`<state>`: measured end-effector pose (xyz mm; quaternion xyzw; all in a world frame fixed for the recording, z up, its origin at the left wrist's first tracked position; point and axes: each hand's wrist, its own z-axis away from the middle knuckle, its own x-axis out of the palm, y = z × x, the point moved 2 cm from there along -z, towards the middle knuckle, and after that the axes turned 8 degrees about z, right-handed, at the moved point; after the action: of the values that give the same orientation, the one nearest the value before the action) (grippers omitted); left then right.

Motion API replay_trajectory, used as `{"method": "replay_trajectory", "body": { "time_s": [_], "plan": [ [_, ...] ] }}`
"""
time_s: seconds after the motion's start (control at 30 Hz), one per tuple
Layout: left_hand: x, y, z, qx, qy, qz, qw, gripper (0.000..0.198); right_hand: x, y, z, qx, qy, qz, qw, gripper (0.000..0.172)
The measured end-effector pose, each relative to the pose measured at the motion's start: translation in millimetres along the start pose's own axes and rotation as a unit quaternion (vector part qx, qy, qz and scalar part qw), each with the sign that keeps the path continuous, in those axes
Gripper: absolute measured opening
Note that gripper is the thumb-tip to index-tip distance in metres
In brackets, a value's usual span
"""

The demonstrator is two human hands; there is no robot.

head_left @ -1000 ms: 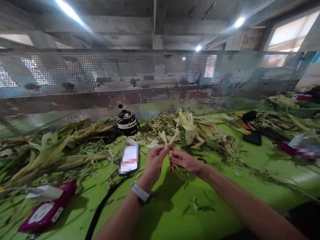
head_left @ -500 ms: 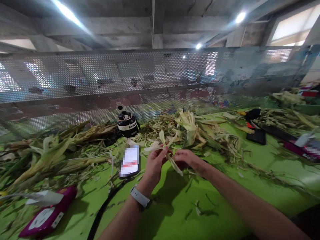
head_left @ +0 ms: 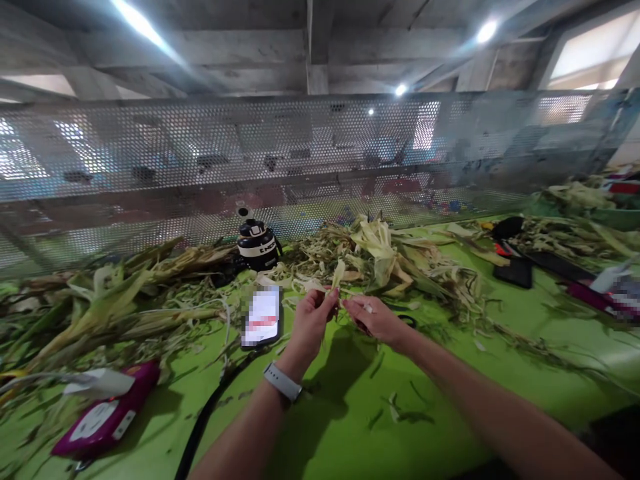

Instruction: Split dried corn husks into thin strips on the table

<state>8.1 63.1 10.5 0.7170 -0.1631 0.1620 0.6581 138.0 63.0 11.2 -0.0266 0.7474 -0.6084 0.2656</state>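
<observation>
Pale strips of corn husk (head_left: 338, 275) stick up from between the pinched fingers of my left hand (head_left: 314, 319), which wears a light wristband. Close beside it, my right hand (head_left: 373, 319) has its fingers curled together at the lower part of the same husk strips, with a small pale bit showing on its fingers. Exactly how the right fingertips grip is partly hidden. Behind both hands lies a heap of dry corn husks (head_left: 383, 250) on the green tabletop (head_left: 350, 413).
A lit phone (head_left: 261, 317) lies left of my hands, with a black bottle (head_left: 257, 245) behind it. A purple power bank (head_left: 107, 413) with a white plug sits front left. More husks (head_left: 100, 300) cover the left side. A perforated metal screen (head_left: 300, 160) stands along the back.
The husk strips, spread and hanging between my hands earlier, now stand gathered upright in the left fingers. My right hand has turned slightly and its fingers show more. The view has shifted a little.
</observation>
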Motion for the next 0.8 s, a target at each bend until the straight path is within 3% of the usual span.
{"method": "replay_trajectory", "body": {
  "time_s": [0.17, 0.3, 0.43, 0.67, 0.8],
  "plan": [
    [-1.5, 0.0, -0.2, -0.002, 0.004, -0.002, 1.000, 0.034, 0.1, -0.6, 3.2, -0.012, 0.000, 0.042, 0.999, 0.045],
    [-1.8, 0.7, -0.1, -0.028, -0.047, -0.019, 0.998, 0.031, -9.9, -1.6, 2.8, 0.038, -0.029, -0.047, 0.998, 0.047],
    [1.7, -0.1, 4.0, -0.070, -0.113, -0.030, 0.991, 0.031, -21.1, 5.3, -1.2, 0.104, 0.026, -0.148, 0.983, 0.057],
    [6.1, -1.8, 6.9, -0.072, -0.185, -0.122, 0.972, 0.037, -21.3, 9.5, -5.7, 0.075, 0.109, -0.070, 0.989, 0.044],
    [4.6, 3.9, 6.8, -0.058, -0.185, -0.153, 0.969, 0.036, -26.8, 5.6, -5.7, 0.080, 0.099, -0.047, 0.991, 0.041]
  ]
}}
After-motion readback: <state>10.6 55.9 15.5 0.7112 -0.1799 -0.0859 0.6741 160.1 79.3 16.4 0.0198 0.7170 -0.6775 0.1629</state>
